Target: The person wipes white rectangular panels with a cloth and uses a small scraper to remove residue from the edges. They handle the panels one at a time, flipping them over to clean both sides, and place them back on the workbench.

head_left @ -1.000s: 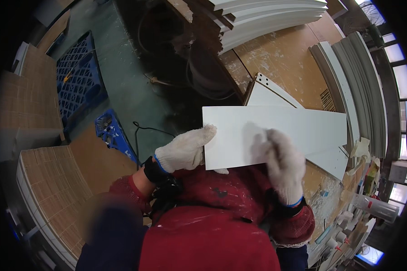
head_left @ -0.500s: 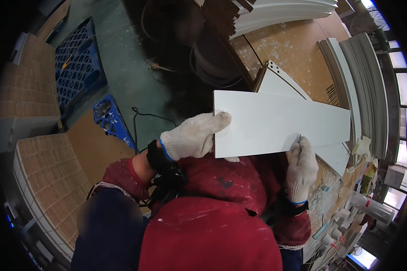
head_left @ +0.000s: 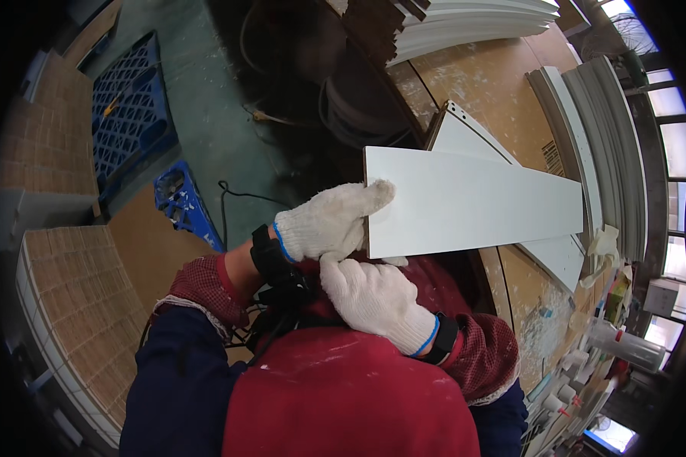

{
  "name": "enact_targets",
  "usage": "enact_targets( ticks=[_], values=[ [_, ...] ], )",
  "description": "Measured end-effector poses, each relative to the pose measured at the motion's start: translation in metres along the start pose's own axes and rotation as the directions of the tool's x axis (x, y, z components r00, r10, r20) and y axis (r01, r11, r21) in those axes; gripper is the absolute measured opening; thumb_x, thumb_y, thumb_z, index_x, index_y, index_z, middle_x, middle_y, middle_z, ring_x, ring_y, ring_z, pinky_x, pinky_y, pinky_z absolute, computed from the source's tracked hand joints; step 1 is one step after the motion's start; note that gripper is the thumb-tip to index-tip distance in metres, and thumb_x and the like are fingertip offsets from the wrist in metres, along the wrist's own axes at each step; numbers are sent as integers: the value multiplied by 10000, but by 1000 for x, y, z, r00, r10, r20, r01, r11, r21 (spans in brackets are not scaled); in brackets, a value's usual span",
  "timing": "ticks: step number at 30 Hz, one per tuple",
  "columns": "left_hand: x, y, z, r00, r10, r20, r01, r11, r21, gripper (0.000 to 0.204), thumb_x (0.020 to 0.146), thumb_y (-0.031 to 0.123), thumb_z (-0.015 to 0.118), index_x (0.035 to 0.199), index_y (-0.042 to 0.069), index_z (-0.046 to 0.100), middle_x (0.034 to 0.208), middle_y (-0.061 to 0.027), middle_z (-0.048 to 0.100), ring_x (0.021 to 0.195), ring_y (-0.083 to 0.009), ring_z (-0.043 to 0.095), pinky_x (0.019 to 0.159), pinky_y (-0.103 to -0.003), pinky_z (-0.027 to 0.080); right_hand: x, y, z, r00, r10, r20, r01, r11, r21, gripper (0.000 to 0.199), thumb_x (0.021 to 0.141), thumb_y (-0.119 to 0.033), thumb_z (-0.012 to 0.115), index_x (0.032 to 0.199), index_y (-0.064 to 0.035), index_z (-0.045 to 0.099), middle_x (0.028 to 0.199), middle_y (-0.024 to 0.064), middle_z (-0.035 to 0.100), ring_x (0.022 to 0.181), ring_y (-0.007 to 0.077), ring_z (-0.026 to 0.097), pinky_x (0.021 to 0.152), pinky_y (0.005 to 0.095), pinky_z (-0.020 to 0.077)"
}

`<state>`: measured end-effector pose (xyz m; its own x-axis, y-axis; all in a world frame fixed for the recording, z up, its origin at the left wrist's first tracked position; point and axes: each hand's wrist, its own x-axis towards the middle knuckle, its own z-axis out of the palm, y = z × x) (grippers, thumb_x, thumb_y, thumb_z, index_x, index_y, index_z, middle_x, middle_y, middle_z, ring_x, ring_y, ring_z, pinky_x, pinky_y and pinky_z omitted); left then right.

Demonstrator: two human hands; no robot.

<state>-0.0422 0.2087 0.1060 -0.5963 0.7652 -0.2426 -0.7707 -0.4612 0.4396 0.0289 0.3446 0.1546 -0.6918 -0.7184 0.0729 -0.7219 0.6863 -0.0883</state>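
Note:
My left hand (head_left: 331, 221), in a white knit glove, grips the left end of a long white board (head_left: 469, 202), its thumb lying flat on the top face. The board's far right part lies over other white boards (head_left: 556, 263) on the bench. Below that same left end is my gloved right hand (head_left: 377, 301), fingers curled in, touching or very near the lower side of my left hand. Whatever is between its fingertips, if anything, is hidden.
A brown bench (head_left: 488, 84) carries a stack of pale curved strips (head_left: 480, 27) and upright grey-white panels (head_left: 606, 145). Bottles and cups (head_left: 568, 392) stand at right. To the left are a blue pallet (head_left: 129, 114), a blue plastic piece (head_left: 183, 206), a black cable (head_left: 225, 206) and stacked panels (head_left: 84, 305).
My right hand has left the board's lower edge and moved left, beside my left hand. My left hand keeps its grip; the board has shifted only slightly.

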Motion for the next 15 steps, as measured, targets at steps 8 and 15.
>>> enact_targets(
  ticks=[8, 15],
  values=[
    [7, -24, -41, 958, 287, 9, -244, 798, 551, 339, 1028, 225, 425, 1186, -54, 536, 1104, -94, 618, 993, -176, 592, 893, -291, 474, -38, 35, -25, 941, 296, -162, -279, 953, 120, 300, 811, -91, 584, 1104, -30, 563, 706, 46, 566, 576, 194, 590, 487, 319, 459],
    [6, -10, -26, 886, 389, 251, -399, 366, 841, 358, 1031, 222, 405, 1214, -68, 511, 1190, -120, 589, 1049, -186, 589, 938, -302, 468, -12, 7, -15, 987, -64, 148, 55, 996, 65, 249, 834, -140, 530, 1041, -3, 552, 656, 19, 513, 560, 129, 577, 455, 292, 438]
  ],
)
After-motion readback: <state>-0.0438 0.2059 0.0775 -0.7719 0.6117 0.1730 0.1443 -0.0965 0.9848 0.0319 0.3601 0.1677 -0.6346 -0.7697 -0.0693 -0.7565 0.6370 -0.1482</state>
